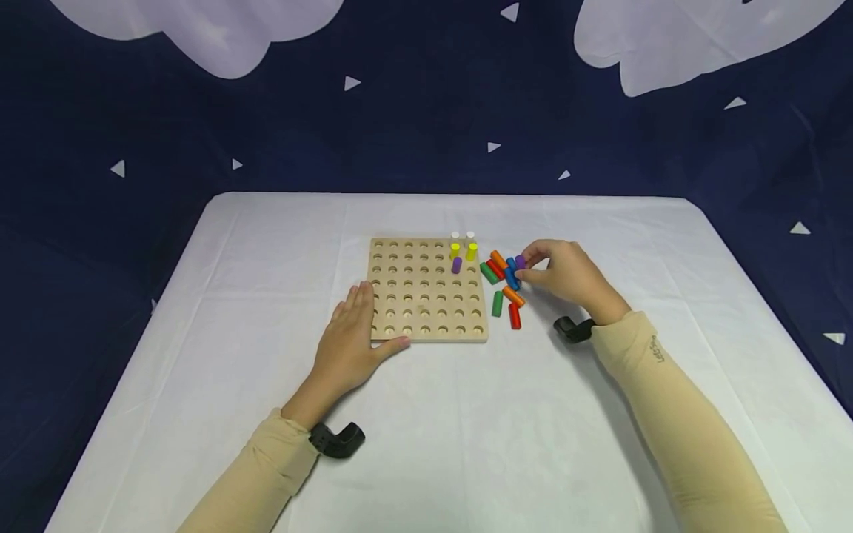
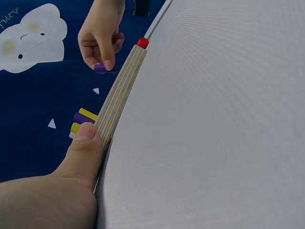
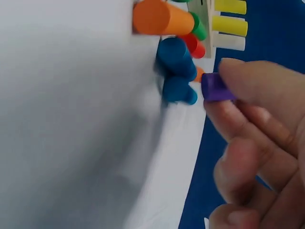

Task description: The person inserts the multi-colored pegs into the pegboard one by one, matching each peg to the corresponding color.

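Observation:
A square wooden pegboard with rows of round holes lies on the table. Two white pegs, two yellow pegs and one purple peg stand in its far right corner. My left hand rests against the board's left side with straight fingers, its thumb along the near edge. To the right of the board, my right hand pinches another purple peg between thumb and finger, above the loose pegs.
Beside the board's right edge lie several loose pegs: blue, orange, green and red. A white cloth covers the table. Behind it hangs a dark blue curtain with white shapes.

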Action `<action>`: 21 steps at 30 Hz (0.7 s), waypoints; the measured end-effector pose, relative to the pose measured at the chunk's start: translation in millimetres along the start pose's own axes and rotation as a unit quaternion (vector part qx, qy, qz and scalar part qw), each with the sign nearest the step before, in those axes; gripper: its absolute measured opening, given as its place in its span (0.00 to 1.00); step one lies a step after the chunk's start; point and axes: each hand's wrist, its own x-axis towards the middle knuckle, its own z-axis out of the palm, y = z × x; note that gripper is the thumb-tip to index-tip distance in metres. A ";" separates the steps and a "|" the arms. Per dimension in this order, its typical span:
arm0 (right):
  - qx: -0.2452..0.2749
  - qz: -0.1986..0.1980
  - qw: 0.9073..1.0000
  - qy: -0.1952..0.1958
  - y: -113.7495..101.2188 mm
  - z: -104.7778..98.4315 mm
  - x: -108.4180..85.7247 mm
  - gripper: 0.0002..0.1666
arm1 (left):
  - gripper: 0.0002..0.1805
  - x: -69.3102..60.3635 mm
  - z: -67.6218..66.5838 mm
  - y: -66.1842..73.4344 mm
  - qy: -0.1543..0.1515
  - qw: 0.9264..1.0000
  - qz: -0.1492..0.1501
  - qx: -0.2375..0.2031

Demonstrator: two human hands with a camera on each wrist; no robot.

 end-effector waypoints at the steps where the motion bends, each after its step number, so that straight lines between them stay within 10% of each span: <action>1: 0.011 0.001 1.000 0.003 -1.3 1.0 0.7 0.14 | 0.64 -0.1 0.0 0.0 0.000 1.000 0.000 0.000; 21: 0.116 -0.036 0.993 -0.006 -42.1 27.7 24.2 0.15 | 0.64 -0.6 -0.5 0.2 -0.001 1.000 -0.002 0.000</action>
